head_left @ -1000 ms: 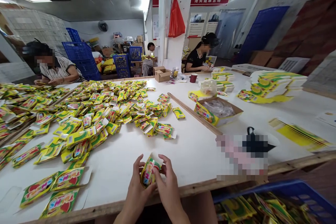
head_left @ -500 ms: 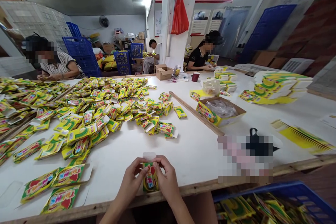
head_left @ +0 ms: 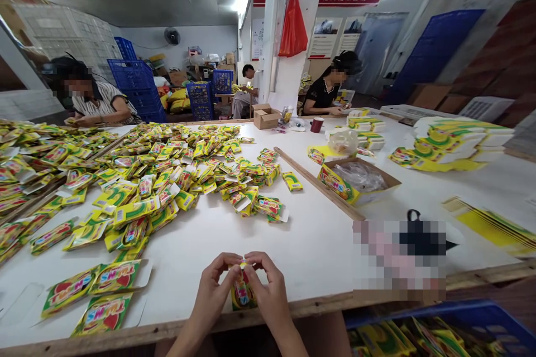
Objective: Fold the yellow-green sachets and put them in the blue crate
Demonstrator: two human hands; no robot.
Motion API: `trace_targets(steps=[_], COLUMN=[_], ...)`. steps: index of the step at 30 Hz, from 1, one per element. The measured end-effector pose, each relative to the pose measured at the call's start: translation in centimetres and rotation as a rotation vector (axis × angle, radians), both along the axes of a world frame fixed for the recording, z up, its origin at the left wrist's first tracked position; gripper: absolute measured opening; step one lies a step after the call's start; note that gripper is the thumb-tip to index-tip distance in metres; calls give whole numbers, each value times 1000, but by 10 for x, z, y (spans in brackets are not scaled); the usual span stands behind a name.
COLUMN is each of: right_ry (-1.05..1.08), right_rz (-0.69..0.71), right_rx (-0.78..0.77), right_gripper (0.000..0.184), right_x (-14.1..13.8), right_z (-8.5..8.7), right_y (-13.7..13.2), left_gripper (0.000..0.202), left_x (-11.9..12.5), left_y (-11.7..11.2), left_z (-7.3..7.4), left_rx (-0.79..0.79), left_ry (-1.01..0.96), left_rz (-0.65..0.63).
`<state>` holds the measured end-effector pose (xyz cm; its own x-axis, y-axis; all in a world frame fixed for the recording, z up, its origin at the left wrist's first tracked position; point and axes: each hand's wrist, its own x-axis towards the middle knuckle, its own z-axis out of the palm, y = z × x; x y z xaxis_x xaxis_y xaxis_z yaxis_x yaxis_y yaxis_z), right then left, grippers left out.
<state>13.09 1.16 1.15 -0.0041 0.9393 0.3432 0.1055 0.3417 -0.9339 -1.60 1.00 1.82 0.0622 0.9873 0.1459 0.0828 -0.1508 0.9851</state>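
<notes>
A small yellow and green candy box (head_left: 243, 292) stands upright at the table's front edge, its printed face toward me. My left hand (head_left: 218, 284) grips its left side, the thumb on the front and the fingers bent over the top. On the other side my right hand (head_left: 266, 283) holds it in the same way, and the fingertips of both hands meet at the top end. The fingers cover the box's upper end. To the left, a few flat boxes with open white flaps (head_left: 103, 313) lie near the edge.
A large heap of similar small boxes (head_left: 167, 178) covers the table's left and middle. A wooden strip (head_left: 318, 183) runs beside an open carton with clear plastic bags (head_left: 355, 175). Stacked packs (head_left: 456, 142) stand at right. Below the edge is a blue crate (head_left: 473, 312). Co-workers sit beyond.
The white flap that stuck up above the box no longer shows; the fingers have closed over the top end. The whole view has shifted slightly.
</notes>
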Motion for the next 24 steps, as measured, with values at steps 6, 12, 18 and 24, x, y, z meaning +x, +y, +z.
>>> trace_targets(steps=[6, 12, 18, 24], right_ry=[-44, -94, -55, -43], right_rz=[-57, -79, 6, 87], right_rx=[-29, -22, -49, -67], right_gripper=[13, 17, 15, 15], right_x=[-3, -4, -1, 4], right_z=[0, 6, -2, -2], right_y=[2, 6, -3, -4], left_gripper=[21, 22, 22, 20], left_x=[4, 7, 4, 1], left_y=[-1, 4, -3, -5], left_z=[1, 3, -6, -11], left_rx=[-13, 1, 14, 89], left_ry=[67, 124, 95, 95], left_rz=[61, 90, 78, 73])
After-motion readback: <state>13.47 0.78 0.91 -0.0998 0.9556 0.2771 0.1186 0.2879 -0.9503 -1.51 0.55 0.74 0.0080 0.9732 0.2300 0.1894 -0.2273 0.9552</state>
